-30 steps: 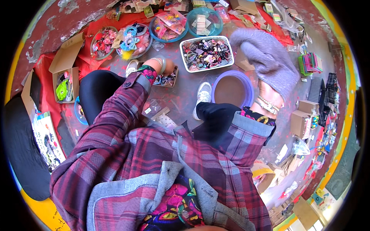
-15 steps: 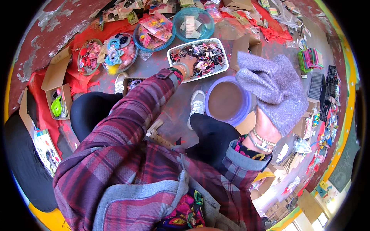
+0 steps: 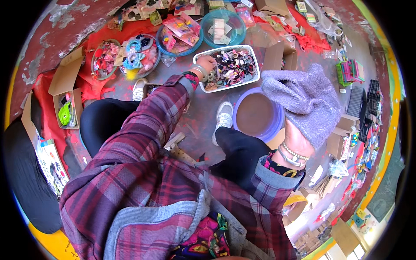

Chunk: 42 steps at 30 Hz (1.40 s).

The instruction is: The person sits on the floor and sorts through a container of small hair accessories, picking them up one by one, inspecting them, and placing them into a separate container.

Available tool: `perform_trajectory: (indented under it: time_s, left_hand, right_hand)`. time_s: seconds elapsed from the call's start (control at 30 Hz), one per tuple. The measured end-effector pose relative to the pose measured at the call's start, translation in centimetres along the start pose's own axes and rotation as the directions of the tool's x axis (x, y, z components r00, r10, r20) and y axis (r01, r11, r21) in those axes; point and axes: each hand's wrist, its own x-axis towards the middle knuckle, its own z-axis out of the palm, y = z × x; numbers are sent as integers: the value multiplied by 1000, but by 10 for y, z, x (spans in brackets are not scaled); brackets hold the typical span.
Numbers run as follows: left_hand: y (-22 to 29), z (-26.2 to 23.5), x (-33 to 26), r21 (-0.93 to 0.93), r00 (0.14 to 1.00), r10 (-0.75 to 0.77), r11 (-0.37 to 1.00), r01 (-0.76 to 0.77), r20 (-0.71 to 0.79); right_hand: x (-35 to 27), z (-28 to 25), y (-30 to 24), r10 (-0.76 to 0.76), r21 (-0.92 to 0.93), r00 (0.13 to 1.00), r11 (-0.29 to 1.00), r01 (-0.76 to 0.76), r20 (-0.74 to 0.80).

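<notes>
All fingers (image 3: pixel 212 61) unclear in grip: left hand (image 3: pixel 207 64) at basket (image 3: pixel 232 86), right hand (image 3: pixel 299 139) under cloth (image 3: pixel 308 100).

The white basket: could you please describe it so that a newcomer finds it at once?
First find the round purple bucket. Just beyond it and slightly left stands the white basket, with the left hand at its left end. The tubs behind it are round and bluish; this one is white and rectangular.

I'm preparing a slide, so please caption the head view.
Left hand at a white basket of hair accessories; right hand, fingers hidden by a grey-purple cloth, near a purple bucket.
</notes>
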Motion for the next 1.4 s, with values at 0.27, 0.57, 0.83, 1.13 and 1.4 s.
perform_trajectory:
  time_s: [0.27, 0.57, 0.83, 1.13, 1.4]
  left_hand:
    - [87, -79, -60, -933, 931, 136, 172, 315, 339]
    - [228, -141, -152, -950, 872, 401, 250, 190, 280]
    - [245, -164, -215, -759, 974, 181, 651, -13, 138]
    - [218, -178, -217, -897, 992, 108, 442, 10, 64]
    - [218, -184, -216, -831, 989, 146, 548, -97, -19]
  right_hand:
    - [7, -5, 18, 33, -177, 989, 984, -7, 146]
    - [7, -13, 52, 124, -227, 961, 972, -67, 247]
    - [-14, 12, 126, 168, -792, 966, 608, 56, 197]
    - [-3, 11, 145, 290, -503, 947, 844, -185, 140]
    - [6, -2, 157, 203, -694, 968, 719, -44, 149]
